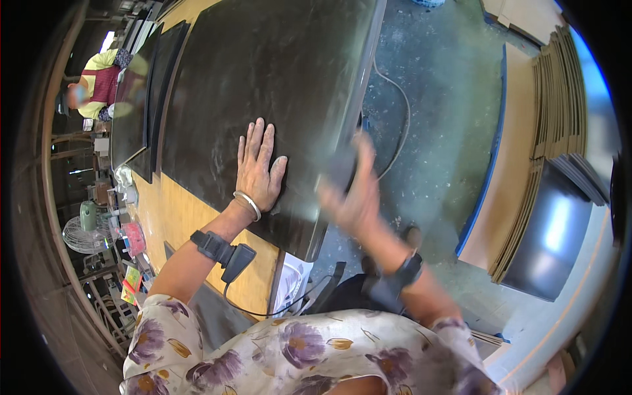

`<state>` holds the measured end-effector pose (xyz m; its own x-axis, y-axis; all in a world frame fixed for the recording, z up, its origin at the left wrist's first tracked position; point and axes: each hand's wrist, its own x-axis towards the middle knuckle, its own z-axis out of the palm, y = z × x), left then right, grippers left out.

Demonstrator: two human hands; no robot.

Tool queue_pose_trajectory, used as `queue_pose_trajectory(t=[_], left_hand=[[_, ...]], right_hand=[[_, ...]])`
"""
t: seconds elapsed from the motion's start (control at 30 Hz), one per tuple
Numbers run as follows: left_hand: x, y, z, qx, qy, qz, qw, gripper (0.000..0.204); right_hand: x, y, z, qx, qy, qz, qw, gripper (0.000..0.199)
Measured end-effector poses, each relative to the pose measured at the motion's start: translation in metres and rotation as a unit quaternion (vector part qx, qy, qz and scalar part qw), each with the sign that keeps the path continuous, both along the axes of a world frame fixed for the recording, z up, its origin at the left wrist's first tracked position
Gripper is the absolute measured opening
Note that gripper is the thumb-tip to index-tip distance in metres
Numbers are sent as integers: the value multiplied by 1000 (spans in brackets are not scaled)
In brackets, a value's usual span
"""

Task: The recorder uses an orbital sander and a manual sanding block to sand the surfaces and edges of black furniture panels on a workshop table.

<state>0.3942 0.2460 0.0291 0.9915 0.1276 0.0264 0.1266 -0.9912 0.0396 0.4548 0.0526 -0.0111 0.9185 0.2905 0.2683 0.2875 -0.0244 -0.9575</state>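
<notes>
A large dark, glossy panel [263, 66] lies flat on a wooden workbench. My left hand [257, 174] rests palm down on it, fingers stretched out and holding nothing. At the panel's right edge, my right hand [355, 201] is smeared by motion. Its fingers and thumb are around a small dark block [340, 168], held against or very close to that edge. The blur hides the block's exact kind and whether it touches the panel.
Wooden bench top [178, 204] shows left of the panel, with more dark panels [141, 99] beyond. A cable [405, 99] lies on the floor. Stacked boards [553, 99] stand at right. A fan [89, 227] is at left; another person [102, 82] stands far left.
</notes>
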Motion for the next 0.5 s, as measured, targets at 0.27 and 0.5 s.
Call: queue_pose_trajectory(t=[0.27,0.5], left_hand=[[2,-1,4,1,4,-5,1000,58],[2,1,3,-14,1,-16,1000,60]], right_hand=[[82,19,-16,150,172,13,974,85],[13,12,-33,109,102,0,989,83]])
